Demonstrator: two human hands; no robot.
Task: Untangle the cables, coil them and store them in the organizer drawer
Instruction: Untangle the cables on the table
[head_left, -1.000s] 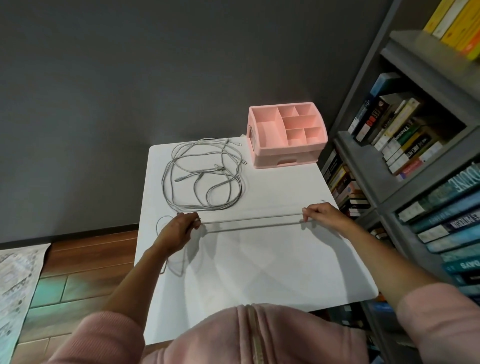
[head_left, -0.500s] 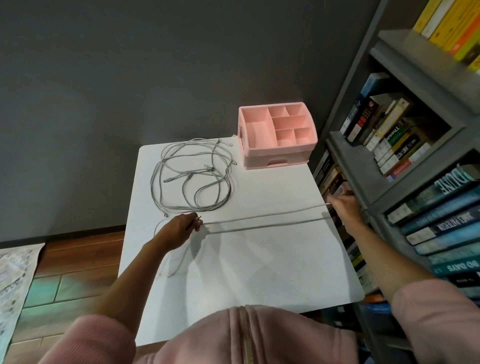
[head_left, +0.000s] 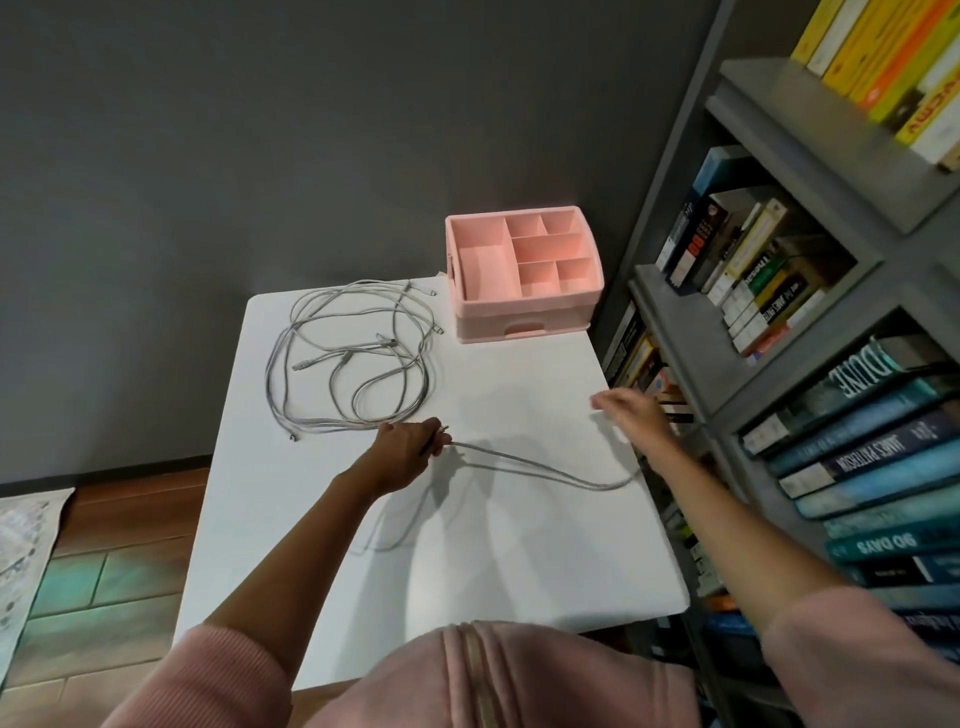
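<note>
Presumably to start a coil, the left hand (head_left: 410, 451) pinches one end of the freed thin grey cable (head_left: 540, 470) slack across the white table (head_left: 519, 561), right hand (head_left: 631, 415) spread, empty.

Book spines (head_left: 852, 447) read "James Patterson", "90 Days", perhaps "Dune".

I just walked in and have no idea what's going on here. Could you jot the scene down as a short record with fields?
Surface: white rectangular table
Loose pile: tangled grey cables, far left of table
Separated cable: single grey cable, sagging between the hands
Left hand: pinching one end
Right hand: fingers spread; grip unclear
Storage: pink plastic organizer, far right corner, compartments empty, drawer shut
Beside the table: grey bookshelf
</note>
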